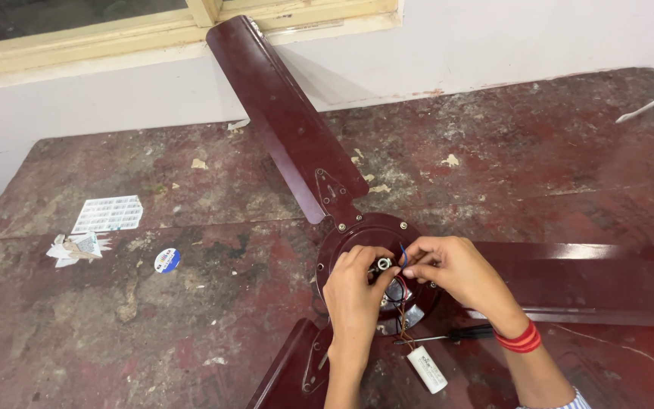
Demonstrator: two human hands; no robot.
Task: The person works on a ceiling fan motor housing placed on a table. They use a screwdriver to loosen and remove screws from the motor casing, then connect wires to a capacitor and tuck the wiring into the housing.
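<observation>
Nearest the viewer, a small white cylindrical capacitor (426,369) is lying on the tabletop (191,303), with thin wires (403,322) running from it up to the middle of a maroon ceiling fan. Just beyond it a dark-handled screwdriver (456,332) is resting flat. Both hands are working over the fan's round motor hub (357,235). The left hand (353,291) is curling its fingers (369,261) around a small metal fitting (384,263) at the hub's centre, pinching it. The right hand (456,269), with a red band (520,338) at the wrist, is pressing its fingers (418,261) together on the wires just right of that fitting. One fan blade (281,113) is stretching far toward the window frame (175,30), another (599,280) is reaching right, and a third (289,371) is pointing near. Off to the left, paper scraps (77,246) and a round sticker (166,260) are sitting on the worn, scratched surface.
</observation>
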